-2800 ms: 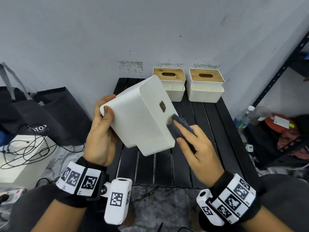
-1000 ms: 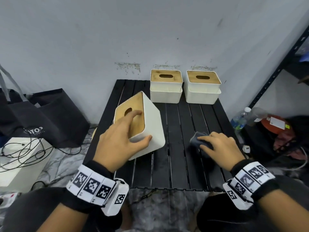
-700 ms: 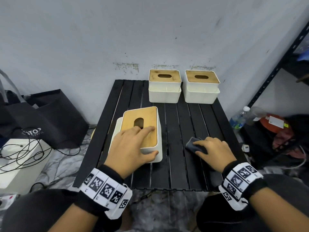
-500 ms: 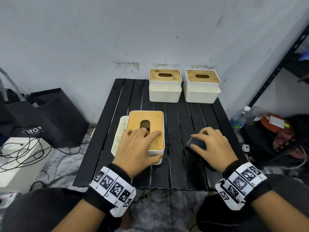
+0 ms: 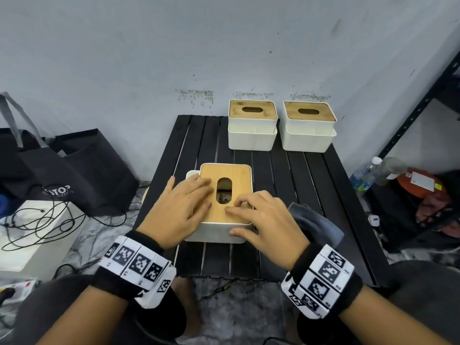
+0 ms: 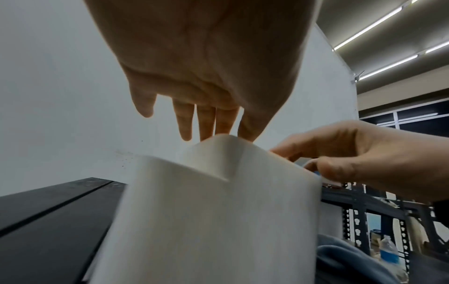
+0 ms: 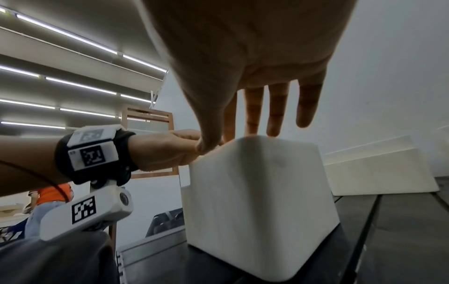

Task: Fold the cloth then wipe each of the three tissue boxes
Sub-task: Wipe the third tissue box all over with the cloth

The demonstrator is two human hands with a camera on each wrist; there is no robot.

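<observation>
Head view shows the near tissue box [image 5: 225, 195] standing upright on the black slatted surface [image 5: 273, 175], bamboo lid up, its oval slot facing the camera, well apart from the two other tissue boxes, the far left box [image 5: 252, 128] and the far right box [image 5: 308, 130], which sit side by side against the wall [image 5: 224, 46]. The left hand [image 5: 179, 210] lies flat on the lid with straight fingers beside the slot, gripping nothing. The right hand [image 5: 263, 220] rests on the lid's near right corner, fingertips bent down onto the wood and thumb against the white front wall, more a light steadying touch than a real grasp. The cloth [image 5: 313, 225], dark grey and folded, lies on the surface just beside the box's right side, partly hidden by the right wrist; neither hand has it. From the right wrist view the box's walls look smooth, rigid plastic with rounded corners, so it is probably light and stiff but somewhat slippery. Taking it across the two long side walls with the palm spread, or pinning it down from the lid, seems safest, since the lid may lift off if used as a handle. The cloth is soft and limp, best pinched as a folded pad.
</observation>
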